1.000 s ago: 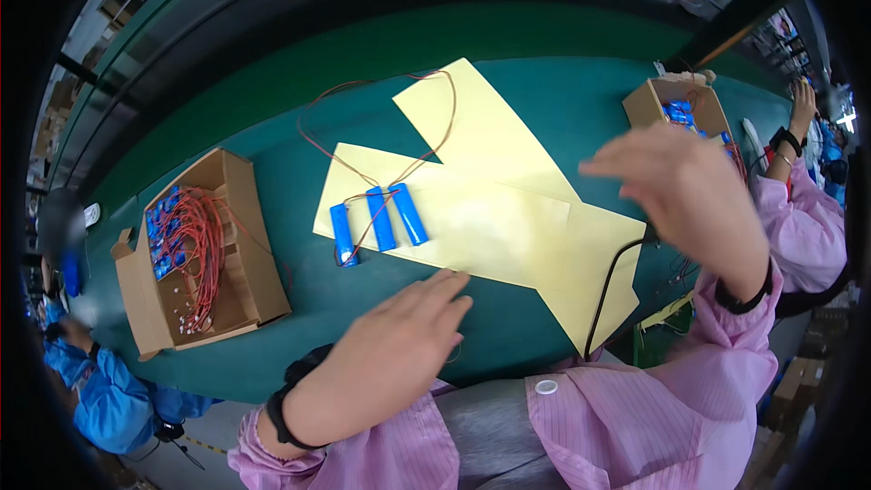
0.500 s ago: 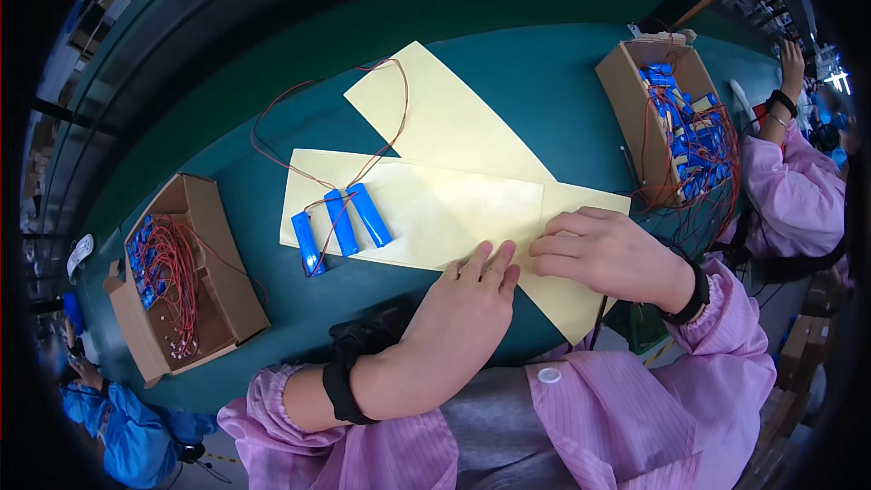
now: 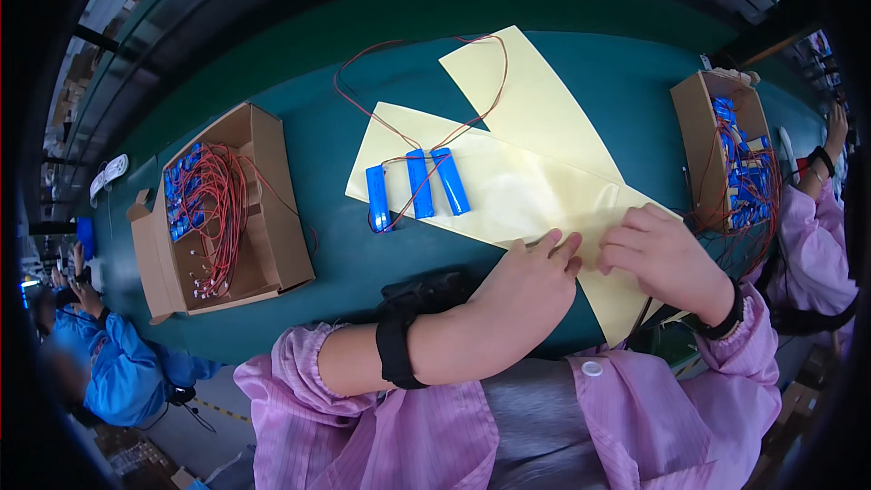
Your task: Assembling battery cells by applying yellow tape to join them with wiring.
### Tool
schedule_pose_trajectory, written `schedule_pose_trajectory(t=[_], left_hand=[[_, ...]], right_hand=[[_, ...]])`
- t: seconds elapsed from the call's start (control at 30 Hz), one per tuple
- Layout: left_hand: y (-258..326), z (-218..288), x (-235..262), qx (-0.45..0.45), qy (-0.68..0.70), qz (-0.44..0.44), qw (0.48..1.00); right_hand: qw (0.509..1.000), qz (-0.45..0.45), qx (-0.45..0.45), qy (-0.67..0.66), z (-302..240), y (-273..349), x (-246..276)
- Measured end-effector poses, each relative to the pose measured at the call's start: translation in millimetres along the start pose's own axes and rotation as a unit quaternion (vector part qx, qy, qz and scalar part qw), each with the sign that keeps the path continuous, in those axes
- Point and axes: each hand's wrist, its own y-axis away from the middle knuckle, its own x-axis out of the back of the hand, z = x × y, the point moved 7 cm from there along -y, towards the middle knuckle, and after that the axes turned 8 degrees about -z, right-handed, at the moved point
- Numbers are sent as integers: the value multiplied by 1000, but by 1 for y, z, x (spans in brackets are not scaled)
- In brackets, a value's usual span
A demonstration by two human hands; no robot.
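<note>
Across the green bench (image 3: 590, 73): two open cardboard boxes of blue cells and red wire, one far left (image 3: 272, 191), one far right (image 3: 694, 127). Between them, overlapping yellow sheets (image 3: 535, 100) under a clear film (image 3: 544, 186), with three blue cells (image 3: 417, 184) well left of both hands. Near edge: left hand (image 3: 531, 277) flat, fingers spread, holding nothing; right hand (image 3: 662, 254) curled, fingertips pressing the sheet edge. Best kept flat, smoothed outward, cells undisturbed.
</note>
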Motion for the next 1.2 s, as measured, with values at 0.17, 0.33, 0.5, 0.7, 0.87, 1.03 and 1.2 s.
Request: schedule_pose_trajectory(t=[0.17,0.33,0.5,0.7,0.87,1.03,1.2], left_hand=[[8,3,-1,20,-26,-15,999],[9,0,19,-40,-21,77,996],[40,-61,73,266,19,154,952],[45,-102,62,346,-95,160,920],[42,-100,53,316,-118,232,912],[41,-103,65,306,25,173,936],[48,-88,97,76,621,152,765]], right_hand=[[970,163,-72,-163,22,46,48],[806,513,-104,-277,57,130,105],[793,515,-309,-103,53,101,124],[834,354,-4,-424,29,11,138],[812,348,-16,-468,6,-1,168],[803,364,-22,-472,6,9,183],[749,343,34,-567,-1,1,171]])
